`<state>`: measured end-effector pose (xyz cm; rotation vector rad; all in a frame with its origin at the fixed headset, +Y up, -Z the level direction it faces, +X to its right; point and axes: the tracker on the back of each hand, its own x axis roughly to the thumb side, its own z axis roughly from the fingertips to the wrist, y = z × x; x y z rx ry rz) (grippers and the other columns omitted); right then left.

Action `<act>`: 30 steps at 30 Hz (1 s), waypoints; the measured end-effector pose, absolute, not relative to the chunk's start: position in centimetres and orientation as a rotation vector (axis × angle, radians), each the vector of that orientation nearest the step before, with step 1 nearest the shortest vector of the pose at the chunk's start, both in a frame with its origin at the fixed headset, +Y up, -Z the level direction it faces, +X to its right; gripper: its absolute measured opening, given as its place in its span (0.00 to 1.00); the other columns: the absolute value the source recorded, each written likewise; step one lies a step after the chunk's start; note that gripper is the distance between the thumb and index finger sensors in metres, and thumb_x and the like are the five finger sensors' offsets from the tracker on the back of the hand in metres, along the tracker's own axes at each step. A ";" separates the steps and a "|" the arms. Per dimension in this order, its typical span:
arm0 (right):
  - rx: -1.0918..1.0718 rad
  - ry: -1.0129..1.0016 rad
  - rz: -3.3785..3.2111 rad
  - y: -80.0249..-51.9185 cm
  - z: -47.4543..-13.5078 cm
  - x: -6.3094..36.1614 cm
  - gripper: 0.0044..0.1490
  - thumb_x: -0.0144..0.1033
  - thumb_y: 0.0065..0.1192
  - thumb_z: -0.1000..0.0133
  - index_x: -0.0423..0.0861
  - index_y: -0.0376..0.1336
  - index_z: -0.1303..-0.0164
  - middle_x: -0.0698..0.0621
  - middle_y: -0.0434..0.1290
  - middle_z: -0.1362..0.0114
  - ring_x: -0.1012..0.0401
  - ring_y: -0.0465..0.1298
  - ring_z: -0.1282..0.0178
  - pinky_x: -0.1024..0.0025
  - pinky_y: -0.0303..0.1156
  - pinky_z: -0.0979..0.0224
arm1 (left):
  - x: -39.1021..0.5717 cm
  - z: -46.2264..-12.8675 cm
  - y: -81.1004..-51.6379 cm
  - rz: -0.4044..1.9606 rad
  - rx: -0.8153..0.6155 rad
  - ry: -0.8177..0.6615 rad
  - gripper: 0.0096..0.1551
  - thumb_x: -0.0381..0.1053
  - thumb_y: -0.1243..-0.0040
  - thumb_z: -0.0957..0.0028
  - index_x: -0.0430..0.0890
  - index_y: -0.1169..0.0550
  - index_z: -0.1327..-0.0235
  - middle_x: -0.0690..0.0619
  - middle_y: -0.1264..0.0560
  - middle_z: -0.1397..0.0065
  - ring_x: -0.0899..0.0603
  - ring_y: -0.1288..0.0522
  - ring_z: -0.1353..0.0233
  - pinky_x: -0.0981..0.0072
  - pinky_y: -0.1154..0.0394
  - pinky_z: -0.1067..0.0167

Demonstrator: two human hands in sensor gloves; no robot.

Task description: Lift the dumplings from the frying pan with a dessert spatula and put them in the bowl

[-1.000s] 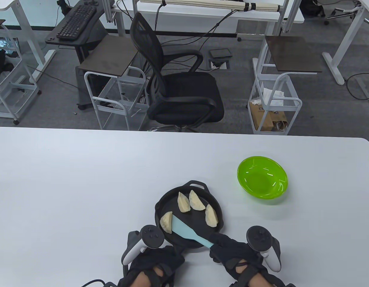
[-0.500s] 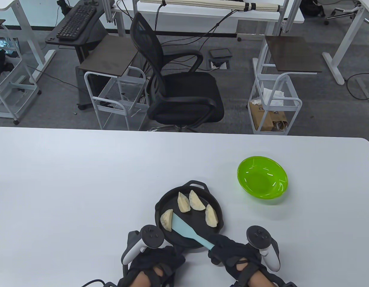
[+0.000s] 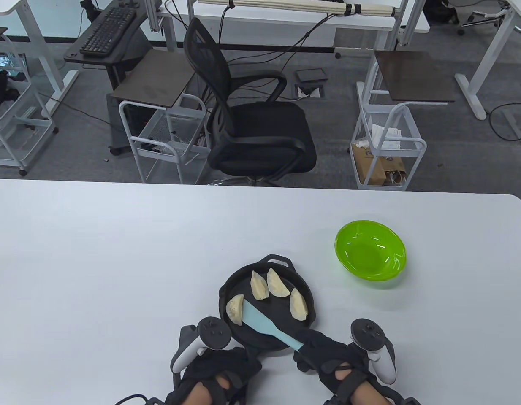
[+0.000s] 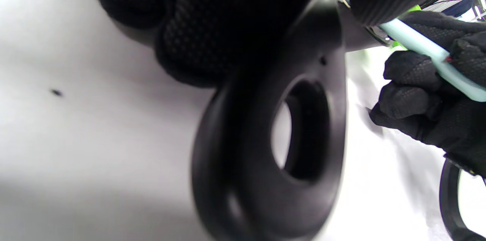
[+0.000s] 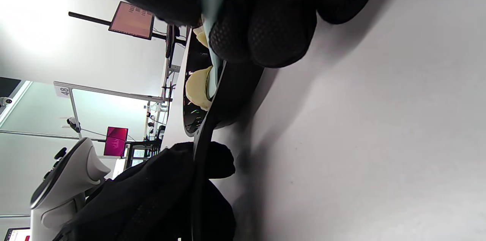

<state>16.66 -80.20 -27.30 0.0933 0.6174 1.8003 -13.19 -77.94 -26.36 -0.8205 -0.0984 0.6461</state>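
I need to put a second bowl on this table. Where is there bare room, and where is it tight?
Bare tabletop runs wide left of the frying pan, along the far edge beyond the green bowl, and between pan and bowl. It is crowded at the near edge: left hand on the pan handle, right hand gripping the spatula.

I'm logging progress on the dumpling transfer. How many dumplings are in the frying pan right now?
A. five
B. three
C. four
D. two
C: the table view shows four dumplings in the frying pan, the spatula blade against the leftmost one, and the green bowl holds none.
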 end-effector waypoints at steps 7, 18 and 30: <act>0.098 0.611 1.781 -80.1 -27.3 16.6 0.35 0.39 0.58 0.37 0.44 0.53 0.21 0.42 0.70 0.29 0.44 0.74 0.37 0.39 0.60 0.23 | -13.2 -26.4 -78.0 0.646 -0.824 -0.101 0.41 0.73 0.42 0.49 0.47 0.29 0.32 0.57 0.10 0.55 0.47 0.14 0.60 0.50 0.24 0.46; 0.098 0.595 1.738 -79.8 -27.3 16.9 0.35 0.40 0.58 0.37 0.43 0.53 0.21 0.42 0.70 0.29 0.44 0.74 0.37 0.38 0.59 0.23 | -13.2 -26.4 -78.0 0.644 -0.829 -0.106 0.41 0.73 0.42 0.49 0.48 0.28 0.32 0.57 0.10 0.54 0.47 0.14 0.60 0.50 0.24 0.46; 0.113 0.527 1.678 -78.8 -27.4 17.5 0.35 0.40 0.58 0.37 0.44 0.53 0.21 0.42 0.70 0.29 0.44 0.74 0.37 0.38 0.59 0.23 | -13.1 -26.4 -78.0 0.628 -0.830 -0.110 0.40 0.72 0.39 0.50 0.49 0.28 0.32 0.57 0.10 0.54 0.47 0.14 0.59 0.50 0.24 0.46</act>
